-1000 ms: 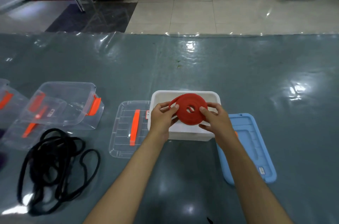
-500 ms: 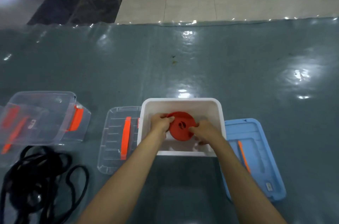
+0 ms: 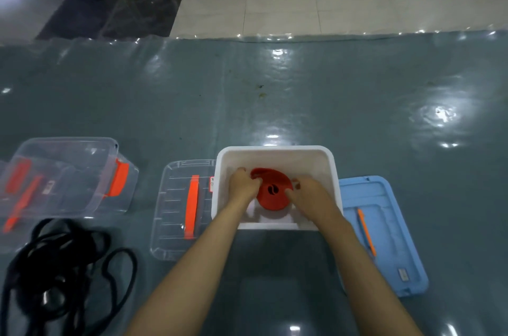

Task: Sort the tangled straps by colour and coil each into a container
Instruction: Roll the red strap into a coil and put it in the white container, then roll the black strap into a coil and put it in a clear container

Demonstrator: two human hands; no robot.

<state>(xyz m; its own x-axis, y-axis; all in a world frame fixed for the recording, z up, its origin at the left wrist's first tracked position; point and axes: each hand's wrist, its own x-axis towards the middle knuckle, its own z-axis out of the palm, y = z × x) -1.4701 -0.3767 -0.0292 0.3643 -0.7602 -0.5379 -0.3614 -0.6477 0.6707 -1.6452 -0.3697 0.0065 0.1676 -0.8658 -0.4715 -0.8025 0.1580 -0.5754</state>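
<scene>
A coiled red strap (image 3: 275, 192) lies flat inside the white container (image 3: 275, 152) at the centre of the table. Both hands reach down into the container. My left hand (image 3: 243, 185) grips the coil's left edge and my right hand (image 3: 308, 194) grips its right edge. A tangled black strap (image 3: 60, 267) lies loose on the table at the lower left, apart from both hands.
A clear lid with an orange handle (image 3: 181, 206) lies left of the white container. A blue lid (image 3: 382, 231) lies on its right. A clear container with orange latches (image 3: 63, 176) stands at the far left. The table's far edge meets a tiled floor.
Both hands have lowered the red coil from above the container's rim down onto its bottom. The view has tilted further down.
</scene>
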